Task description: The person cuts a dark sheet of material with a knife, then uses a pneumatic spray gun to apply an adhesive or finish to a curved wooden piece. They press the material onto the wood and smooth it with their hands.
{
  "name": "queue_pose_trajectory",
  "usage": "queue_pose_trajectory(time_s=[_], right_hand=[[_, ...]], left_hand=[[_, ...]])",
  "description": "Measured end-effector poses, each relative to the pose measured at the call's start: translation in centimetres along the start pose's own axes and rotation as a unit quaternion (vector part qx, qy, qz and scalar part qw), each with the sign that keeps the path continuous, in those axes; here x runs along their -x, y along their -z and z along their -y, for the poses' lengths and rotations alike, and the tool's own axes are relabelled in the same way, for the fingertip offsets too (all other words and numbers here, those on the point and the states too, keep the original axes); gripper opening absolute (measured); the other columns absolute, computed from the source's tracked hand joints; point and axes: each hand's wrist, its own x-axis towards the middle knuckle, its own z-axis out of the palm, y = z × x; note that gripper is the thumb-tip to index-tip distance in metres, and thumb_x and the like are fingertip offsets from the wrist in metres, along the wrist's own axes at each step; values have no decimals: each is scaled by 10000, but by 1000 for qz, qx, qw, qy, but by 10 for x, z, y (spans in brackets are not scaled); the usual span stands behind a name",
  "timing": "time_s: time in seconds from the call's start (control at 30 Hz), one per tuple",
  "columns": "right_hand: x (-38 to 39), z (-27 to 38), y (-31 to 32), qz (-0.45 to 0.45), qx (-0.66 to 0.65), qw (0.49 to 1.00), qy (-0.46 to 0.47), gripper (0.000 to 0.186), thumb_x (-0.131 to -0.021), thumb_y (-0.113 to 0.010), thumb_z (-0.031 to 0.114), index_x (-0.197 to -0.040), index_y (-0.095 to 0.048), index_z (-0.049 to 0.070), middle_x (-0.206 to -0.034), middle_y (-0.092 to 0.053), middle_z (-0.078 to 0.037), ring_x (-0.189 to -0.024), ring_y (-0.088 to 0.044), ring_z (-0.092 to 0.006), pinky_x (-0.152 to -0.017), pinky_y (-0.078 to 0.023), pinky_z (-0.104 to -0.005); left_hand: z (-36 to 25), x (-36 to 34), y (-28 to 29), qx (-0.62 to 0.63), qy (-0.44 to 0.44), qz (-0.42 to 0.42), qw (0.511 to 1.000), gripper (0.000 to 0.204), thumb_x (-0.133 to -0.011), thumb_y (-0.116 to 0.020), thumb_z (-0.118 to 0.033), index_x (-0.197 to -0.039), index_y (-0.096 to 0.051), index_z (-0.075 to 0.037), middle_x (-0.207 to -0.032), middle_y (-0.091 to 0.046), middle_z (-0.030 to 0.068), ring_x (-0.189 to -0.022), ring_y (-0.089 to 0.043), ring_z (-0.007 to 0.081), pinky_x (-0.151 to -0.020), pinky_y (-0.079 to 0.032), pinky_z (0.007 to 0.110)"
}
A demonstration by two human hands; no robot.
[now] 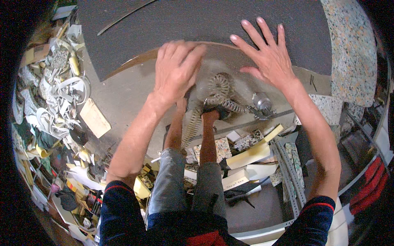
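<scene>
A large dark grey sheet, its near edge curved and brown, spreads ahead of me. My right hand is open over its near right part, fingers spread and palm down. At the sheet's near edge, my left hand is closed, its fingers bent and partly blurred. The fingertips are hidden, so what they hold, if anything, does not show. A dark strip shows just below that hand. Between and below the hands, a coiled air hose lies on the floor, next to a metal spray gun with a round cup.
Foam scraps are heaped on the left, beside a cream block. A speckled foam sheet lies at right. Foam offcuts and a perforated metal angle bar are near my legs. A thin strip rests on the dark sheet.
</scene>
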Motion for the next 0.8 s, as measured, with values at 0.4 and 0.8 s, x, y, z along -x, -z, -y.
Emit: queue_pose_trajectory(time_s=[0.4, 0.8], right_hand=[[-64, 59, -9, -69, -97, 992, -48, 1121, -651, -867, 459, -1559, -294, 135, -1615, -274, -109, -1484, -237, -377, -1149, -219, -670], [-68, 98, 2, -178, -185, 966, -2, 737, -679, -851, 378, -1313, -600, 97, -1388, -530, -139, -1324, -447, -364, -1096, -322, -620]], left_hand=[[-16, 117, 29, 88, 163, 61, 981, 230, -771, -742, -43, -992, -679, -49, -982, -676, 103, -928, -622, 312, -800, -491, 433], [89, 74, 95, -97, 155, 3, 983, 264, -782, -796, -137, -999, -671, -54, -1016, -654, 112, -941, -602, 320, -821, -485, 418]])
